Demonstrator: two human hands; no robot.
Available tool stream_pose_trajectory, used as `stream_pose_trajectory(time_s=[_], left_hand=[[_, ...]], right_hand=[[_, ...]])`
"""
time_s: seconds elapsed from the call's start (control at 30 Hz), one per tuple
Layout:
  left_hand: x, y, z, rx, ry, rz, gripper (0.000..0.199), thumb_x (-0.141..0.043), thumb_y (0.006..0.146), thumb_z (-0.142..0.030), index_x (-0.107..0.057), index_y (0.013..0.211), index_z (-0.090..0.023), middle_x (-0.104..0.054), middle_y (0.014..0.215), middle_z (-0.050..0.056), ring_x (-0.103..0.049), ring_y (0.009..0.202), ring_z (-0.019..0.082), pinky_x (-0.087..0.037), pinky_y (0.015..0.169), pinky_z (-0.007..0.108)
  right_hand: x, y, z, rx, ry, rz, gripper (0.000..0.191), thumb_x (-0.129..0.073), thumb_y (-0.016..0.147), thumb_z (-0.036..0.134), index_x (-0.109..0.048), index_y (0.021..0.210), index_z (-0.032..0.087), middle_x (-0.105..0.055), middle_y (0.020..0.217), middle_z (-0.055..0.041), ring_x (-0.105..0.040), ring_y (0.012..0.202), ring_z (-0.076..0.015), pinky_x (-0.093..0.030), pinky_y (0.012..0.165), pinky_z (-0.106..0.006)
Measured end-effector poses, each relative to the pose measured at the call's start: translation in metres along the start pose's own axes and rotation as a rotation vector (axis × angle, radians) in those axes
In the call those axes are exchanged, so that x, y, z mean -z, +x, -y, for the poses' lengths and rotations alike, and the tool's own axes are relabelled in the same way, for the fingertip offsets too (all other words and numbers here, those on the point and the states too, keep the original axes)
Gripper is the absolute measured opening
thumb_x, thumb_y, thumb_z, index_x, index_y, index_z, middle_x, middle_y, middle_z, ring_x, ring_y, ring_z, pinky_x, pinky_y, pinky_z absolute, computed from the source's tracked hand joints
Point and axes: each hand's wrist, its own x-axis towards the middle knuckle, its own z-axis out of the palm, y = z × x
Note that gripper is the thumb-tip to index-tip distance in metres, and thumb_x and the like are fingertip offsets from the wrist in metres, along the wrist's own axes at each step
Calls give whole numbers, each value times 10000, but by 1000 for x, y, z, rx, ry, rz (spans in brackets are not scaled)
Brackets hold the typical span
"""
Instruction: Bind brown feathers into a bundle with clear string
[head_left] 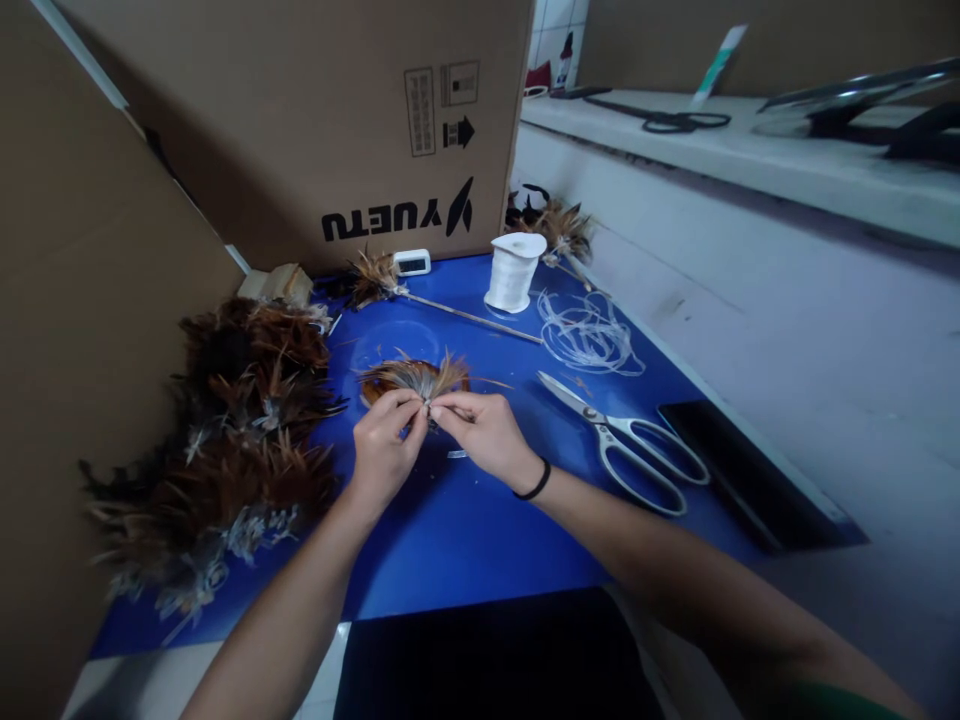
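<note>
Both hands meet over the middle of the blue tabletop [480, 560], pinching the base of a small bunch of brown and grey feathers [424, 378]. My left hand [386, 440] has thumb and fingers closed on the base from the left. From the right, my right hand [487, 430], with a black band at the wrist, closes its fingertips on the same spot. The feather tips fan out away from me. Whatever lies between the fingertips is too small to make out. Right of the hands, scissors [622, 440] lie with blades slightly parted.
Piles of tied feather bunches [240, 450] cover the left side. Behind the hands are a feathered stick [472, 318], a white ribbon spool [514, 272] and loose clear strip [589, 335]. A black tablet-like slab [757, 480] lies at right. Large cardboard [300, 120] walls the back.
</note>
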Motion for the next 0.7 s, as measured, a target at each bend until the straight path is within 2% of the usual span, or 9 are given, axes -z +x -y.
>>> stream_pose_trajectory(time_s=[0.17,0.33,0.43,0.57,0.7], left_hand=[[-4,-6,0,-150,187,51,165,-491,841,-134,-641,909,-147,-647,931,92,-623,856,150,-507,807,270],[-4,-9,-1,-173,170,64,165,-507,827,-127,-637,923,-158,-647,943,92,-627,867,160,-510,832,278],[-2,-6,-2,-109,47,41,141,-562,791,-128,-642,901,-163,-642,938,81,-620,869,154,-516,818,278],[2,0,-2,90,-183,101,104,-581,775,-138,-648,848,-171,-635,926,59,-623,830,136,-537,697,242],[5,4,-1,171,-222,120,82,-578,784,-145,-652,807,-173,-662,877,48,-630,829,139,-533,700,245]], right_hand=[[-5,6,-2,-135,179,-22,253,-618,720,392,-673,699,146,-609,631,-3,-496,583,-104,-397,575,-231],[-4,9,-3,-157,244,-24,277,-626,699,415,-609,619,150,-550,590,14,-460,573,-93,-381,575,-231],[2,9,-3,-157,283,23,269,-632,701,396,-593,608,146,-526,587,23,-449,574,-83,-375,593,-230],[11,11,-2,-198,298,63,282,-643,694,401,-574,599,144,-448,545,43,-376,529,-64,-315,521,-218],[18,14,-1,-254,346,85,295,-668,665,397,-548,580,143,-385,516,58,-338,510,-54,-258,478,-209]])
